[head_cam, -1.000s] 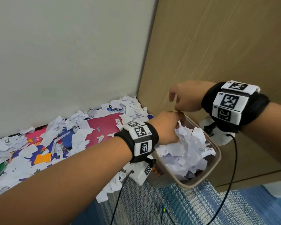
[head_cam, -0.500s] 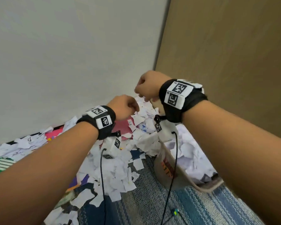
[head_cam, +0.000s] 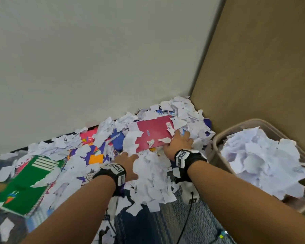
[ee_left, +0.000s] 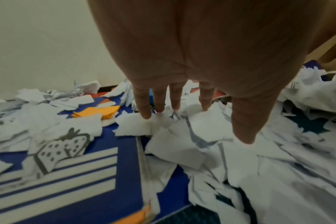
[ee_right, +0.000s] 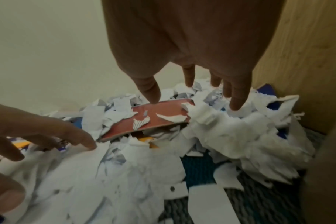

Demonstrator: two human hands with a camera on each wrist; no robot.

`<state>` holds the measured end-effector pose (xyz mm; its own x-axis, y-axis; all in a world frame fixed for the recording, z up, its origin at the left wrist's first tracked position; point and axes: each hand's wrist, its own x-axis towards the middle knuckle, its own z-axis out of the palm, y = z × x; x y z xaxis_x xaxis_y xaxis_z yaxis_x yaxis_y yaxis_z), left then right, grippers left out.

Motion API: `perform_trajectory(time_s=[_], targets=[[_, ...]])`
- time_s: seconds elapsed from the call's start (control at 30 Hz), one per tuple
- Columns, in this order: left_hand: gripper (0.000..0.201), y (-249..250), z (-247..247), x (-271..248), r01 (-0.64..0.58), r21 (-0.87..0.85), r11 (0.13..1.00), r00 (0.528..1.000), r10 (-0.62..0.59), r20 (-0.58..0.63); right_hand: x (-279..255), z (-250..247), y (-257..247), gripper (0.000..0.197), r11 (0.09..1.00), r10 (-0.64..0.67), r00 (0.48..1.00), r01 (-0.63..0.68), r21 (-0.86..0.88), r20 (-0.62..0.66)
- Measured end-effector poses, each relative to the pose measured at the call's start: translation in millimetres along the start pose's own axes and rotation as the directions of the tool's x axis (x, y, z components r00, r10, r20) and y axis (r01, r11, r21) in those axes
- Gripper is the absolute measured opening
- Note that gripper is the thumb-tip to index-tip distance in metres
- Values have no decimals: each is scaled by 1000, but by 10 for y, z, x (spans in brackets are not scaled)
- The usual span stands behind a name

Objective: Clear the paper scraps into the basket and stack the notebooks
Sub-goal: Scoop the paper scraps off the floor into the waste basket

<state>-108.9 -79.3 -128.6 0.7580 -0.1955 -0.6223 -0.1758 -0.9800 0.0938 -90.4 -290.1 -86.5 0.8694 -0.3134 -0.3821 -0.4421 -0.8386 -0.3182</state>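
Note:
Torn white paper scraps (head_cam: 151, 175) cover the carpet and several notebooks. My left hand (head_cam: 128, 161) lies with spread fingers on the scraps (ee_left: 173, 136), beside a blue striped notebook (ee_left: 105, 197). My right hand (head_cam: 180, 141) is spread over scraps at the right edge of a red notebook (head_cam: 153, 132); in the right wrist view its thumb (ee_right: 151, 95) touches the red cover (ee_right: 159, 115). Neither hand holds anything. The beige basket (head_cam: 224, 132) stands at the right, heaped with scraps (head_cam: 264, 157). A green notebook (head_cam: 25, 184) lies at the left.
A white wall (head_cam: 95, 59) runs along the back and a wooden panel (head_cam: 262, 67) stands behind the basket. Blue striped carpet (head_cam: 157, 226) shows in front. A pink notebook (head_cam: 88, 136) and a purple-and-orange cover (head_cam: 95, 156) peek out under scraps. Wrist cables (head_cam: 187, 221) hang down.
Both hands have left the basket, moved left and down onto the scrap pile, and gone from curled to spread flat.

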Motion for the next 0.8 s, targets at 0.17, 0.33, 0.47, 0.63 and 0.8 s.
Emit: perform_trajectory(time_s=[0.17,0.33,0.47,0.63,0.8], targets=[[112,160,96,80,15,-42,999,1000,-16,-8,138,220,288,89,987,158,986,-158,-2,47],[114,229,148,104,4,-5,1000,999,-3,36,43,463,571,92,973,101,947,-30,-231,305],[103,220,111,151,-6,-22,1000,999,7,54,-201,765,535,94,948,-57,935,160,-275,350],[127,321,96,147,-4,-21,1000,1000,4,-12,-281,752,348,67,920,-242,888,338,-199,391],[134,433,183,144,-34,76,997,994,26,104,-78,439,203,28,936,-321,903,348,-50,285]])
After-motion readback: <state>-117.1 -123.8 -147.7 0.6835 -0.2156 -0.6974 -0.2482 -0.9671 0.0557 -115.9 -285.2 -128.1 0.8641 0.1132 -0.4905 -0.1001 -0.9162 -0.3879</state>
